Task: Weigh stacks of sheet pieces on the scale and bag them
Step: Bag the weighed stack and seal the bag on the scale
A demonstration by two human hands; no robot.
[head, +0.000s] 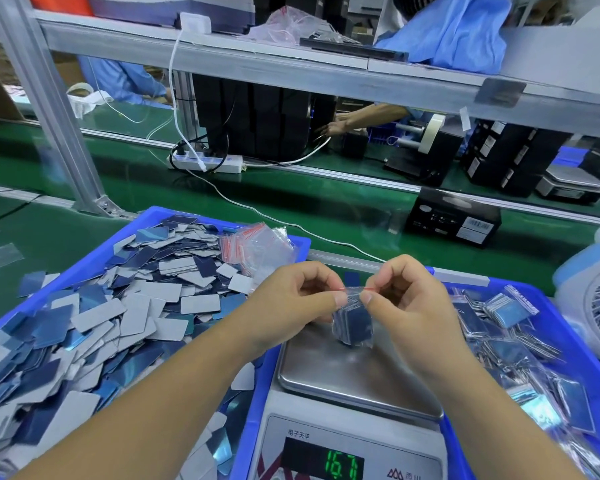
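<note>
A small clear zip bag (353,323) with a stack of blue sheet pieces inside stands on the steel pan of the scale (343,379). My left hand (298,299) and my right hand (406,299) each pinch the bag's red-striped top edge from either side. The scale's green display (340,465) reads 16.7. Loose blue and grey sheet pieces (94,323) fill the blue bin (125,237) on the left. A pile of empty zip bags (257,247) lies at that bin's far corner.
A second blue bin (575,372) on the right holds several filled bags (510,310). A white fan (596,306) stands at the far right. A green conveyor belt (291,199) with a white cable runs beyond the bins. Another person's hand (336,126) works across it.
</note>
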